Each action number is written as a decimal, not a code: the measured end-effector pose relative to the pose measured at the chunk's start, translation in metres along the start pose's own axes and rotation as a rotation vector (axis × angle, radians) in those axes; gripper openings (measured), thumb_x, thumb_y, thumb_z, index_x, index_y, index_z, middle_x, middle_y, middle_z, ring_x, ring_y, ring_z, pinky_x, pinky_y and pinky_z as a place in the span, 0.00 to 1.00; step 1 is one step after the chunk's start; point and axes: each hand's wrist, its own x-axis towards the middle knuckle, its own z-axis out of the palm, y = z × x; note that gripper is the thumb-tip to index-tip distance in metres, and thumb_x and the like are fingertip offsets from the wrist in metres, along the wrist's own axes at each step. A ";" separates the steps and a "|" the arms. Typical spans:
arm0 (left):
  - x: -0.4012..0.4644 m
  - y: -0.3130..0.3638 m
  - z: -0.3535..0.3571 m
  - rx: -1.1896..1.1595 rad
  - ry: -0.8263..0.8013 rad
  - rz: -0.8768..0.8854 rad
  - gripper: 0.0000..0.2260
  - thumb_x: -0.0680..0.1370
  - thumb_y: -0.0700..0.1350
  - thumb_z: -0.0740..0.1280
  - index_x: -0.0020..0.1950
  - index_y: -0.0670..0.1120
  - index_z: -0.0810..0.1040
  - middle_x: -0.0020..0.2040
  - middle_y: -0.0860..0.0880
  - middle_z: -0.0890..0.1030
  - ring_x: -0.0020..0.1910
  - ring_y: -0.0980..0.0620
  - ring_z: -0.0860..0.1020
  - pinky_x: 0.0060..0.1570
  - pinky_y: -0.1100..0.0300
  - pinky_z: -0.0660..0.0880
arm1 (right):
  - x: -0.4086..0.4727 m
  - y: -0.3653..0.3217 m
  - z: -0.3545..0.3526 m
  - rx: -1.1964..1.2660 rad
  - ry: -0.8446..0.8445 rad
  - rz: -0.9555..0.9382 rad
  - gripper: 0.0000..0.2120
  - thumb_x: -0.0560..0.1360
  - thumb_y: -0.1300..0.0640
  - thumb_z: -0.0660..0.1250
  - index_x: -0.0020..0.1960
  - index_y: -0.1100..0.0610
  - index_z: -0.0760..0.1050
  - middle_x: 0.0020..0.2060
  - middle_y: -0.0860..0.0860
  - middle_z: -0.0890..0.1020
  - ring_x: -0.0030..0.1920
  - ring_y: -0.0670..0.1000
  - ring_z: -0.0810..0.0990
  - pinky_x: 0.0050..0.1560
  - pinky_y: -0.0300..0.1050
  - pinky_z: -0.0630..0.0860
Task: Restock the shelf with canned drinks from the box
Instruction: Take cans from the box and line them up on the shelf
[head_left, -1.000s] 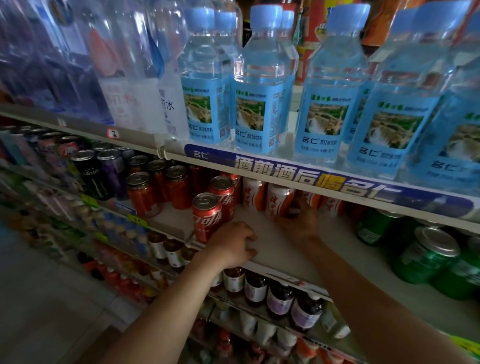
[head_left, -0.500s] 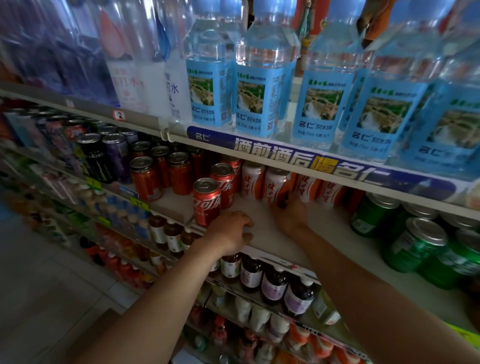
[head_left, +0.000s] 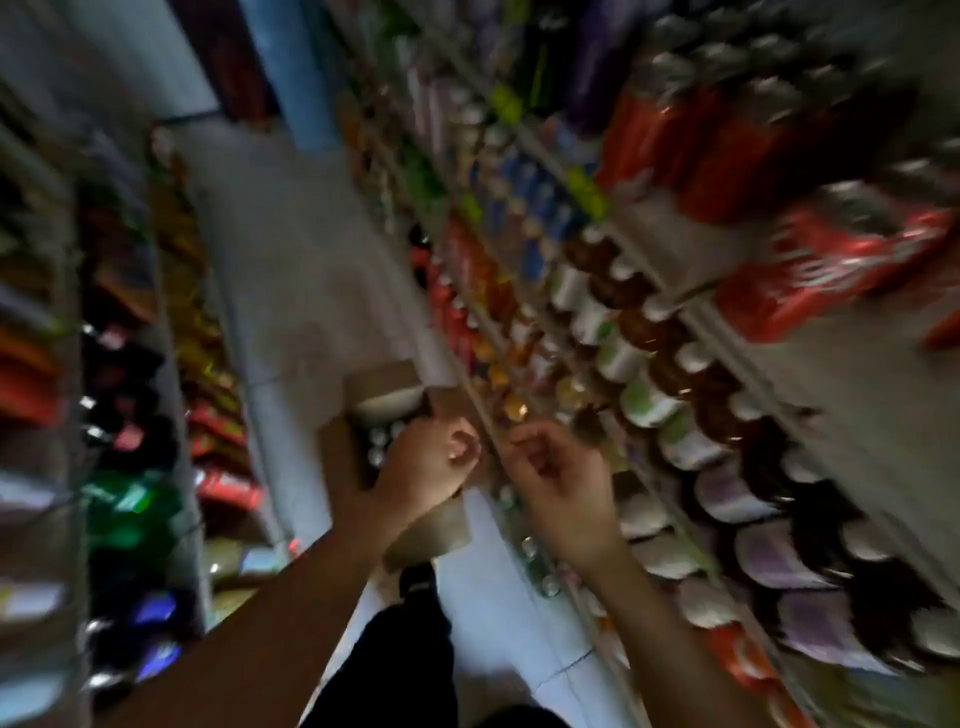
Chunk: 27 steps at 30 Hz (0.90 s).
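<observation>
The view is motion-blurred and looks down the aisle. A brown cardboard box (head_left: 382, 382) sits open on the floor, with can tops (head_left: 381, 440) showing inside. My left hand (head_left: 423, 467) hovers over the box, fingers loosely curled, and nothing shows in it. My right hand (head_left: 563, 486) hangs just right of the box, also loosely curled and empty. Red cola cans (head_left: 831, 265) stand on the shelf (head_left: 857, 395) at upper right, well away from both hands.
Rows of bottles (head_left: 644, 400) fill the lower shelves on the right. Another rack of packets and bottles (head_left: 124, 374) lines the left side. A pale tiled floor (head_left: 291, 270) runs between them. My dark trouser leg (head_left: 400, 654) is below the box.
Both hands have left the can shelf and dropped toward the box on the floor. The view swung down and left from the shelf to the aisle.
</observation>
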 end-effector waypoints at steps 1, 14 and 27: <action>-0.006 -0.043 0.005 0.032 -0.053 -0.172 0.08 0.75 0.51 0.68 0.48 0.48 0.81 0.44 0.48 0.85 0.47 0.48 0.83 0.45 0.59 0.76 | 0.006 0.040 0.038 -0.030 -0.119 0.110 0.06 0.73 0.51 0.70 0.45 0.54 0.77 0.32 0.47 0.80 0.32 0.41 0.78 0.36 0.42 0.76; 0.022 -0.446 0.176 -0.050 -0.253 -0.735 0.35 0.69 0.62 0.68 0.72 0.47 0.70 0.59 0.43 0.78 0.55 0.41 0.79 0.57 0.51 0.74 | 0.100 0.457 0.378 -0.401 -0.619 0.447 0.22 0.70 0.67 0.72 0.63 0.64 0.76 0.57 0.61 0.82 0.59 0.61 0.80 0.65 0.49 0.72; 0.068 -0.568 0.253 -0.037 -0.238 -0.594 0.29 0.75 0.53 0.72 0.72 0.60 0.62 0.60 0.52 0.63 0.41 0.54 0.72 0.52 0.59 0.77 | 0.136 0.650 0.570 -0.514 -0.715 0.495 0.08 0.80 0.60 0.63 0.57 0.61 0.76 0.50 0.58 0.79 0.46 0.52 0.78 0.45 0.44 0.76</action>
